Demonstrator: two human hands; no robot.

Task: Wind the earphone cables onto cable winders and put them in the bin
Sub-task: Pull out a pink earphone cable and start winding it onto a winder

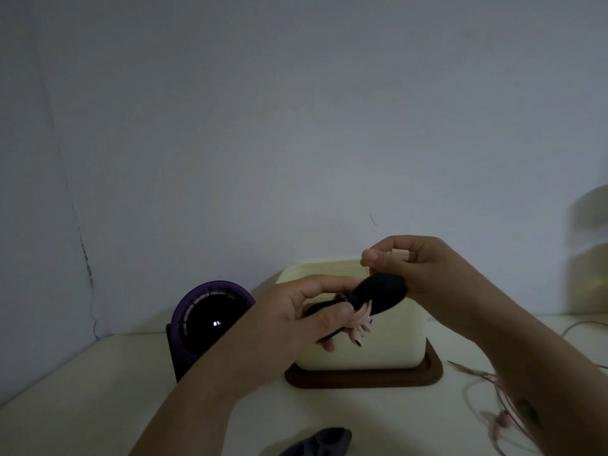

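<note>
In front of the cream bin [381, 347], my left hand [289, 320] grips a black cable winder [378, 292] with pink earphone cable [360, 325] wound round its middle. My right hand [414, 268] is just above the winder and pinches the pink plug end [403, 255] of that cable between thumb and fingers. A second dark grey winder [317, 442] lies on the table at the bottom edge. Another loose pink earphone cable [493, 399] lies on the table to the right, partly hidden by my right forearm.
The bin stands on a dark brown tray [362, 380] near the wall. A purple round device [210, 319] with a lit display stands left of it. A pale jar [589, 258] is at the right edge. The scene is dim.
</note>
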